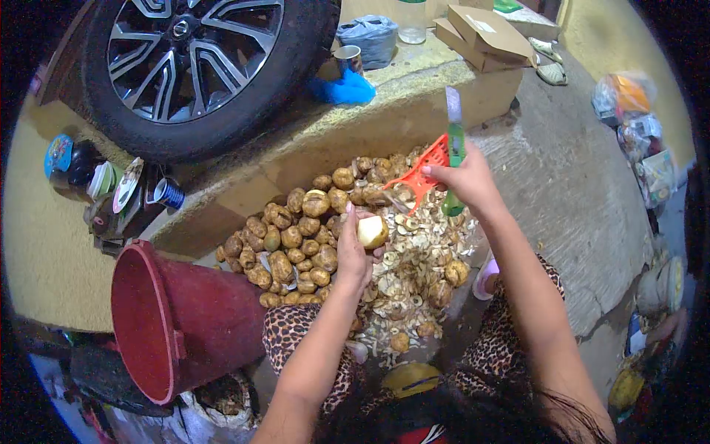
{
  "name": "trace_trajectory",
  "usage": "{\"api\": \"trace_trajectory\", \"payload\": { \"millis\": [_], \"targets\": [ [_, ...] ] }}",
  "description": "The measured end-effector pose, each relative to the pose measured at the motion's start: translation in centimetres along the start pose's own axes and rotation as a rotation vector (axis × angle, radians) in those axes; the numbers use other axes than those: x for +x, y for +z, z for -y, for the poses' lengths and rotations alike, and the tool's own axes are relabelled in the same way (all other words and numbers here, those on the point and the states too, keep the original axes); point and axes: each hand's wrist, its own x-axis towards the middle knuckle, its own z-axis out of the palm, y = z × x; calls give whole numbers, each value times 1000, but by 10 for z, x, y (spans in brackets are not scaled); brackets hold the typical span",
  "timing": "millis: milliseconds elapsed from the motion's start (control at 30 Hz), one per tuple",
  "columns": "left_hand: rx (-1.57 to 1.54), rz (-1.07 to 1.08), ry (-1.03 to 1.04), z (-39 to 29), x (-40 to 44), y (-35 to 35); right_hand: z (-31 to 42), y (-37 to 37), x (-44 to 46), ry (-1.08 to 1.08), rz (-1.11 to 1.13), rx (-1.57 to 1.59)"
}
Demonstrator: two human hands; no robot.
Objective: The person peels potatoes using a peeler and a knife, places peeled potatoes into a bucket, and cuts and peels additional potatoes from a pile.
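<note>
My left hand (355,248) is wrapped round a partly peeled potato (373,231), whose pale flesh shows on one side and brown skin on the other. To its right, my right hand (466,177) grips an orange peeler (423,176) together with a green-handled knife (454,148), its blade pointing up. The peeler's head is near the potato but apart from it. Unpeeled brown potatoes (292,237) lie heaped on the ground left of my hands. Beneath and to the right spreads a pile of pale peelings (407,281) with a few potatoes among it.
A large red bucket (166,318) stands tilted at the left. Behind the potatoes is a raised concrete ledge (414,96) with a wheel (185,66), a blue bag (367,41) and cardboard boxes (488,33). Bagged items (636,126) are at the right wall.
</note>
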Motion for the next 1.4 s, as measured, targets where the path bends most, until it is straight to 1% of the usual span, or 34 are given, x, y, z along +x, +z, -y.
{"api": "trace_trajectory", "payload": {
  "millis": [100, 200, 267, 300, 400, 433, 500, 533, 567, 600, 667, 700, 800, 833, 900, 933, 967, 1000, 1033, 1067, 1100, 1200, 1267, 1333, 1400],
  "targets": [
    [-46, 31, -85, -3, -2, 2, -4, 0, -2, 32, 59, -1],
    [-112, 185, -113, 0, 4, -7, -6, 8, -10, 126, 168, 28],
    [-177, 37, -116, 3, 6, 5, -7, 16, -15, 210, 260, 58],
    [-210, -37, -116, 3, 6, 10, 2, 20, -22, 184, 284, -110],
    [-101, -26, -48, 6, 4, 5, -1, 21, -24, 55, 218, -262],
    [-108, -53, -48, 7, 5, 7, -3, 17, -20, 97, 271, -169],
    [-125, -108, -46, 8, 8, 15, -3, 14, -17, 102, 204, -180],
    [-124, 33, -109, 8, 11, 6, -4, 12, -15, 105, 172, -185],
    [-123, 173, -172, 8, 15, -11, -8, 5, -8, 48, 62, -245],
    [-121, 315, -234, 9, 17, -21, -5, -7, 1, 52, 44, -190],
    [-84, 203, -223, 0, 4, -10, 2, -22, 14, 53, 8, -73],
    [-63, 147, -216, -4, 0, -6, 0, -20, 15, 84, 18, -121],
    [-70, 30, -217, -4, 1, -1, -1, 11, -14, 129, 249, -96],
    [-57, 31, -220, -5, 1, 2, -3, 19, -20, 70, 273, -233],
    [-33, 27, -233, -6, -1, 6, -6, 12, -16, 97, 185, -250],
    [-40, 94, -242, -5, -1, 3, -7, 8, -9, 108, 144, -259],
    [-49, 162, -246, -4, 1, -2, -32, -6, 11, -137, 9, -483],
    [-54, 230, -251, -4, 1, -5, -26, -8, 13, -68, 39, -371],
    [-15, 202, -237, -5, 1, -3, -15, -12, 11, 0, 68, -257],
    [-40, 188, -266, -3, 2, -6, -7, -14, 9, 70, 96, -143],
    [-66, 176, -294, 0, 4, -9, -4, -5, -1, 82, 174, -139],
    [-73, 170, -335, -1, 5, -8, -10, 12, -19, 126, 270, -145],
    [-56, 182, -353, -3, 0, -5, -32, -6, 6, -86, 43, -350],
    [-36, 199, -363, -8, -2, -4, -19, -6, 7, -103, 8, -332],
    [-24, 152, -322, -4, -1, -7, 0, -5, -4, 76, 156, -92]
  ]
}}
